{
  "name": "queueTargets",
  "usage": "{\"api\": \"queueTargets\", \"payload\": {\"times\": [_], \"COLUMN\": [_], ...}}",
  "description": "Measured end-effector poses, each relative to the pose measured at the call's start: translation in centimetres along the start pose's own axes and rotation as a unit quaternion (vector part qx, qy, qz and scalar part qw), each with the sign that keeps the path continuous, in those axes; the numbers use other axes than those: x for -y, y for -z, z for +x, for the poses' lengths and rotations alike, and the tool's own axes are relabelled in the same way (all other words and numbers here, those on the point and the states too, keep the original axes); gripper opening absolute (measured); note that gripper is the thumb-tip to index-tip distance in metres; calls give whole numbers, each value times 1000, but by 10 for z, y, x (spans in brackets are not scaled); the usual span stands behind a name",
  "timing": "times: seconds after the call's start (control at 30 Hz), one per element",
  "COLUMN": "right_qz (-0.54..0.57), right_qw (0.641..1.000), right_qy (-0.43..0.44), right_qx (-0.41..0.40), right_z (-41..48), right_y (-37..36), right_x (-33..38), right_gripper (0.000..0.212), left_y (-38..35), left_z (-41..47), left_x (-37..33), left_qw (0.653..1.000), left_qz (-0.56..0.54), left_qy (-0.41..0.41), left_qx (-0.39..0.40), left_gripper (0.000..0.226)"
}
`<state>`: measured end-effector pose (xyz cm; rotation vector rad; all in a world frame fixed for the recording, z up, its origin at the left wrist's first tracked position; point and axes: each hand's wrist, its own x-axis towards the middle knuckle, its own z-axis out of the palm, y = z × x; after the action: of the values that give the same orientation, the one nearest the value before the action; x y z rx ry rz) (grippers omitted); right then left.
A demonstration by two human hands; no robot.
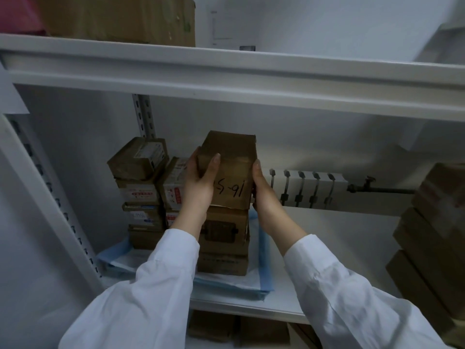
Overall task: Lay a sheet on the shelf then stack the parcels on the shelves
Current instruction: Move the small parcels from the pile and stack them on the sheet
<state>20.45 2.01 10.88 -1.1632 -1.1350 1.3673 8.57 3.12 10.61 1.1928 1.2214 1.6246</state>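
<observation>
Topping off the front stack with the marked parcel

The parcel (230, 170) looks like stiff taped cardboard, and I'd guess it's fairly light and a bit slick, so I take it by its two long sides. My left hand (201, 182) grips the left side with the thumb on top, and my right hand (264, 197) grips the right side. It sits on the stack (224, 238) over the blue sheet (265, 268), toward the left end of the shelf (327, 248).

White radiator (305, 188) at back wall, pipe (382, 190) w/ valve on R
</observation>
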Motion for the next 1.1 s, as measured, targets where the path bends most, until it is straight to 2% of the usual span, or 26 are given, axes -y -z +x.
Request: {"api": "queueTargets", "payload": {"times": [0.23, 0.37, 0.47, 0.6, 0.73, 0.83, 1.1], "right_qz": [-2, -25, -30, -26, -12, 5, 20], "right_qw": [999, 996, 993, 990, 988, 988, 989], "right_qy": [-7, 23, 43, 54, 34, 76, 95], "right_qx": [-46, -83, -109, -131, -150, -131, -113], "right_z": [4, 2, -4, -10, -22, -34, -67], "right_y": [-9, -10, -8, -10, -6, 3, 63], "right_x": [2, 5, 9, 13, 9, -1, -3], "right_gripper": [61, 56, 52, 29, 46, 46, 42], "left_y": [1, 3, 4, 4, -6, -16, -69], "left_z": [-6, -5, -6, -14, -28, -38, -83], "left_x": [-5, -8, -9, -9, -11, -14, -16], "left_qw": [999, 998, 995, 978, 969, 959, 964], "left_qz": [30, 11, 18, 82, 62, 65, 28], "left_qy": [-17, -16, -47, -121, -180, -229, -241], "left_qx": [-18, -57, -90, -147, -156, -157, -104], "left_gripper": [46, 66, 68, 62, 54, 45, 29]}}
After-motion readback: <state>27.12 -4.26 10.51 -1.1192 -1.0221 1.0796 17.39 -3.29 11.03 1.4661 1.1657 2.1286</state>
